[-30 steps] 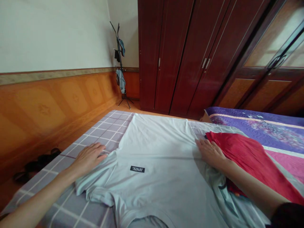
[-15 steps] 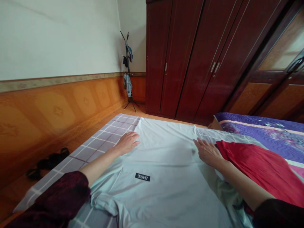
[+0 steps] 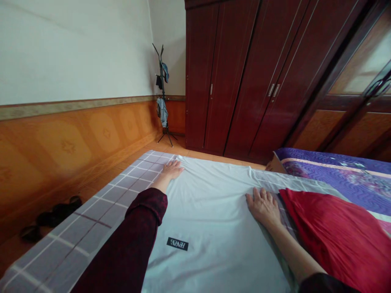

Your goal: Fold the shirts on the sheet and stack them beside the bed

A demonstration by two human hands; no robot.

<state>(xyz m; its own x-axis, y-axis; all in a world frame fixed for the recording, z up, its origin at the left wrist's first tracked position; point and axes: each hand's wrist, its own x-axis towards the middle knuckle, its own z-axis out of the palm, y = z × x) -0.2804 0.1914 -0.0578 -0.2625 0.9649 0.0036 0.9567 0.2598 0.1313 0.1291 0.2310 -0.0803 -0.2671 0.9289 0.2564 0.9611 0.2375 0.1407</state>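
A pale grey-green shirt (image 3: 210, 211) lies spread over a checked cloth (image 3: 100, 211), its small black label (image 3: 177, 243) facing up. My left hand (image 3: 173, 169) rests open on the shirt's far left corner, fingers pointing away. On the shirt's right edge, my right hand (image 3: 263, 206) lies flat with its fingers spread. Beside that hand, to the right, is a red garment (image 3: 332, 232). My left sleeve hides the shirt's near left part.
A purple patterned bedcover (image 3: 332, 171) is at the right. Dark red wardrobes (image 3: 232, 81) stand behind. A coat rack (image 3: 163, 89) with hung items is in the far corner. Dark shoes (image 3: 51, 217) lie on the floor at the left.
My left hand has moved forward to the shirt's far left corner. My right hand has come slightly nearer along the right edge. The shirt's near left sleeve is now covered by my arm.
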